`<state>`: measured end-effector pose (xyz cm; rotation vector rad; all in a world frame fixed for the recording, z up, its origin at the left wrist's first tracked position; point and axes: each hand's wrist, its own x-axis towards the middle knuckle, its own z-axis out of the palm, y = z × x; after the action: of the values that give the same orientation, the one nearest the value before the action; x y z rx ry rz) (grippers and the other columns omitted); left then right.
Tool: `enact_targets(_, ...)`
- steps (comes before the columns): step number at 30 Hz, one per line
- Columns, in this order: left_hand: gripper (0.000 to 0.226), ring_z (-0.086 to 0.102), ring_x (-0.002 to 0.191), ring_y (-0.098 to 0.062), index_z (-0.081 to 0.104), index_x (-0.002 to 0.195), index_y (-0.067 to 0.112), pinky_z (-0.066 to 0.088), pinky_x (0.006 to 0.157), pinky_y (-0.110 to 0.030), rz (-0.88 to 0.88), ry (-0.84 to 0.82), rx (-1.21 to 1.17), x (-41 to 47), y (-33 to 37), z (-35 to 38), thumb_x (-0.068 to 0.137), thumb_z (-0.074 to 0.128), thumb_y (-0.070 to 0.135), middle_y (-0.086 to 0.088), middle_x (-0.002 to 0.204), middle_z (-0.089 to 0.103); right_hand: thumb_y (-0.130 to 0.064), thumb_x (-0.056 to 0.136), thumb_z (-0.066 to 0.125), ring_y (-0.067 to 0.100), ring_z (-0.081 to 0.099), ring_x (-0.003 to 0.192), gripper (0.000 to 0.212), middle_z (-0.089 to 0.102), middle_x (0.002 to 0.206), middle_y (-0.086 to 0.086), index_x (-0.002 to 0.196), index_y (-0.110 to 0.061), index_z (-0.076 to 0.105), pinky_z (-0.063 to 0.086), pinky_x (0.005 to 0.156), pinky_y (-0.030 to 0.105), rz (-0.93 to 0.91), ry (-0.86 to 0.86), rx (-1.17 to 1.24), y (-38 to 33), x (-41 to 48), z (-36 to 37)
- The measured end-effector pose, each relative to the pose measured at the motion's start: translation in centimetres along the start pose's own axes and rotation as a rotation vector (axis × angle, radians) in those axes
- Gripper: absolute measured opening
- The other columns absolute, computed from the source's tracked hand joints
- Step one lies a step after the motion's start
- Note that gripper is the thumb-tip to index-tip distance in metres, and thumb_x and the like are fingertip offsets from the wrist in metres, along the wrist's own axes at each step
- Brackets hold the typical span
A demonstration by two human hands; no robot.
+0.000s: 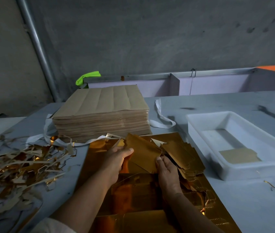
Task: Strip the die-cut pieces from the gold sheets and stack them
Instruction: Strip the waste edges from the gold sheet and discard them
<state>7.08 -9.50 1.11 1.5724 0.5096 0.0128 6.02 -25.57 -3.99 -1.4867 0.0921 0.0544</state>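
- both hands, left (116, 158) and right (166, 167), pinch a stripped piece (143, 154) above the gold sheet (133, 195).
- done: scrap (17, 165) heaped left, pieces (183, 157) fanned right, one in tray (239, 155).
- left: tall stack (103, 113) looks unstripped.

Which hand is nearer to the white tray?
Right. The right hand is beside the fanned gold pieces, on the side of the tray. The left hand is farther left, on the same gold piece.
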Motion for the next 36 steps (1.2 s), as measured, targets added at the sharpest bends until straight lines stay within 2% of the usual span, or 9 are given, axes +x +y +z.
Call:
enact_targets(4, 0.025, 0.055, 0.100, -0.023, 0.056, 0.101, 0.033, 0.048, 0.090, -0.042, -0.014, 0.025, -0.066, 0.1, -0.1, -0.3, 0.087, 0.071, 0.018, 0.000, 0.105, 0.057, -0.038, 0.100, 0.052, 0.034, 0.066, 0.086, 0.030, 0.068, 0.094, 0.017, 0.093, -0.011, 0.064, 0.055, 0.074, 0.043, -0.013, -0.009, -0.005, -0.1, -0.3, 0.0)
enact_targets(8, 0.025, 0.055, 0.101, -0.021, 0.058, 0.105, 0.033, 0.045, 0.098, -0.045, 0.003, 0.078, -0.104, 0.4, -0.1, -0.7, 0.089, 0.069, 0.018, 0.002, 0.104, 0.058, -0.039, 0.095, 0.060, 0.020, 0.060, 0.080, 0.020, 0.066, 0.089, 0.005, 0.097, -0.020, 0.067, 0.047, 0.071, 0.037, -0.011, -0.030, -0.012, -0.1, -0.5, 0.1)
enact_targets(13, 0.022, 0.053, 0.104, -0.023, 0.056, 0.089, 0.037, 0.043, 0.102, -0.049, 0.015, 0.161, -0.159, 0.5, 0.4, -0.9, 0.088, 0.069, 0.019, 0.002, 0.103, 0.059, -0.046, 0.092, 0.062, 0.021, 0.064, 0.102, 0.029, 0.067, 0.107, 0.004, 0.112, -0.026, 0.063, 0.053, 0.093, 0.045, 0.011, -0.092, -0.086, 0.0, -0.5, 0.4)
enact_targets(17, 0.025, 0.054, 0.098, -0.020, 0.052, 0.087, 0.038, 0.045, 0.100, -0.047, 0.036, 0.190, -0.202, 0.6, 0.5, -0.9, 0.089, 0.069, 0.020, 0.003, 0.100, 0.056, -0.045, 0.092, 0.062, 0.015, 0.069, 0.087, 0.027, 0.072, 0.087, -0.002, 0.086, -0.020, 0.070, 0.056, 0.079, 0.036, -0.008, -0.146, -0.169, -0.3, -0.9, 0.6)
enact_targets(21, 0.026, 0.047, 0.084, -0.013, 0.049, 0.082, 0.038, 0.046, 0.090, -0.042, 0.062, 0.225, -0.223, 0.6, 0.6, -0.7, 0.090, 0.069, 0.023, 0.009, 0.092, 0.050, -0.042, 0.091, 0.065, 0.010, 0.068, 0.083, 0.027, 0.073, 0.081, -0.004, 0.077, -0.020, 0.071, 0.050, 0.073, 0.029, -0.024, -0.133, -0.201, -0.5, -1.1, 0.6)
enact_targets(24, 0.021, 0.053, 0.088, -0.014, 0.054, 0.082, 0.036, 0.046, 0.091, -0.044, 0.093, 0.243, -0.209, 0.6, 0.6, -0.5, 0.090, 0.068, 0.023, 0.008, 0.092, 0.055, -0.041, 0.090, 0.067, 0.005, 0.069, 0.078, 0.027, 0.074, 0.077, -0.006, 0.072, -0.022, 0.072, 0.049, 0.070, 0.025, -0.041, -0.145, -0.226, -0.6, -1.3, 0.7)
enact_targets(27, 0.009, 0.058, 0.104, -0.025, 0.061, 0.093, 0.031, 0.047, 0.098, -0.052, 0.106, 0.257, -0.173, 0.4, 0.7, -0.3, 0.091, 0.067, 0.025, 0.001, 0.102, 0.063, -0.036, 0.089, 0.069, 0.004, 0.070, 0.078, 0.025, 0.074, 0.078, -0.009, 0.068, -0.023, 0.073, 0.054, 0.073, 0.028, -0.022, -0.186, -0.254, -0.7, -1.4, 0.8)
enact_targets(29, 0.021, 0.059, 0.112, -0.030, 0.063, 0.111, 0.025, 0.047, 0.099, -0.055, 0.097, 0.274, -0.164, 0.3, 0.7, -0.1, 0.091, 0.067, 0.028, -0.005, 0.114, 0.064, -0.034, 0.089, 0.070, 0.003, 0.069, 0.079, 0.023, 0.074, 0.079, -0.009, 0.068, -0.024, 0.073, 0.053, 0.072, 0.025, -0.013, -0.215, -0.283, -0.7, -1.2, 0.6)
enact_targets(36, 0.041, 0.053, 0.122, -0.032, 0.055, 0.130, 0.019, 0.044, 0.100, -0.055, 0.108, 0.311, -0.173, 0.5, 0.9, -0.1, 0.092, 0.066, 0.029, -0.008, 0.128, 0.059, -0.041, 0.087, 0.070, 0.008, 0.069, 0.068, 0.031, 0.074, 0.075, -0.001, 0.074, -0.014, 0.074, 0.056, 0.065, 0.027, -0.006, -0.223, -0.290, -0.4, -1.3, 0.8)
